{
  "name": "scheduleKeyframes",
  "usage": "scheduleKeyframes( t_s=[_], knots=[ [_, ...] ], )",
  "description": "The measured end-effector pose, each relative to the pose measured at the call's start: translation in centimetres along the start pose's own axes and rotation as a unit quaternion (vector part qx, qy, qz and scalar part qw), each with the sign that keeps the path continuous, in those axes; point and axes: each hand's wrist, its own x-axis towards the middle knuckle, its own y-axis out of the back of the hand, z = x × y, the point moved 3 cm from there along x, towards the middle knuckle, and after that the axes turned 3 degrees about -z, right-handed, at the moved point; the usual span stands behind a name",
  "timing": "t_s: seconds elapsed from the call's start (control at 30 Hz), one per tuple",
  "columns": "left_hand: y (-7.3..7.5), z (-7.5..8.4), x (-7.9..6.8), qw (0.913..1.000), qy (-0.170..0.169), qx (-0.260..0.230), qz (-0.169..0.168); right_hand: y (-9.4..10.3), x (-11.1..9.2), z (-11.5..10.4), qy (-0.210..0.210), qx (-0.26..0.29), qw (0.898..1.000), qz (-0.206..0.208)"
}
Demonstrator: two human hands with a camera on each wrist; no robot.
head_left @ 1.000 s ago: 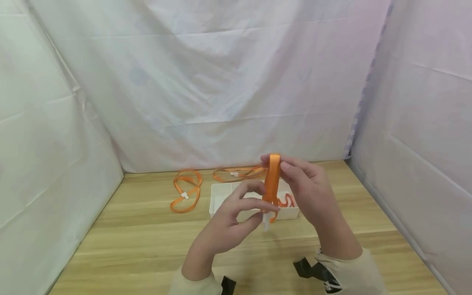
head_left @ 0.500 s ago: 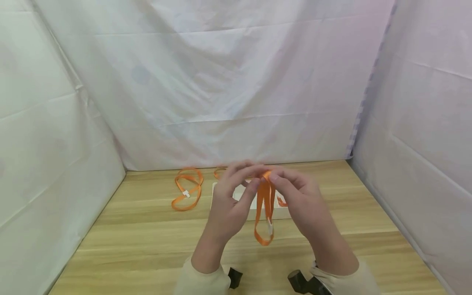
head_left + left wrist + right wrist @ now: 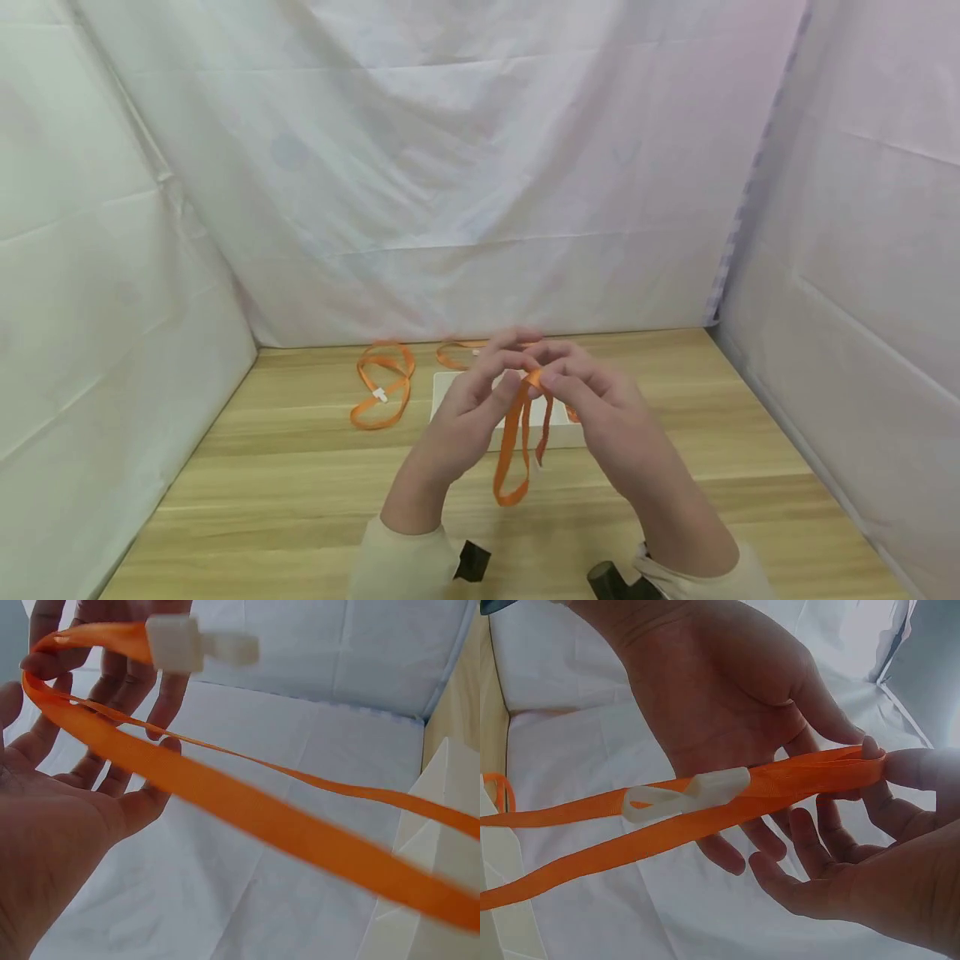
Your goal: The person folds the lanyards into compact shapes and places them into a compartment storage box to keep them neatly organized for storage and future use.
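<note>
In front of the white tray (image 3: 564, 437): orange lanyard (image 3: 508, 450), dangling in loops.
Left hand (image 3: 467, 408): thumb and finger pinching its top fold.
Right hand (image 3: 611, 408): pinching there too, fingertips crowding in.
Wooden table (image 3: 300, 467): another lanyard (image 3: 395, 387), looped, left of the tray.

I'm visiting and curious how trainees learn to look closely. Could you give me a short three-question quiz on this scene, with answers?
1. True or false: the orange lanyard between the left hand and the right hand hangs in a loop below the fingers.
2. What colour is the clip on that lanyard? (a) black (b) white (c) blue
3. Fill in: in the head view, one loose lanyard lies to the ___ of the white tray.

Key: 1. True. 2. (b). 3. Left.
</note>
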Motion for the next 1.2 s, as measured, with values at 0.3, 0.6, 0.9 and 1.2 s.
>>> scheduleKeyframes(
  t_s=[0.3,0.6,0.9,1.2],
  knots=[
    [0.1,-0.1,0.0,0.9994,0.019,-0.029,0.007,-0.4,-0.3,0.3,0.003,0.001,1.0,-0.024],
    [0.3,-1.0,-0.6,0.9989,0.047,-0.008,-0.006,-0.2,-0.2,0.8,0.006,0.015,1.0,0.002],
    [0.3,-1.8,-0.7,0.999,-0.002,-0.017,0.041,-0.1,-0.4,1.0,-0.001,0.019,1.0,0.009],
    [-0.5,-1.2,-1.0,0.9621,-0.166,0.167,0.137,-0.2,0.0,1.2,-0.013,0.033,0.997,0.065]
  ],
)
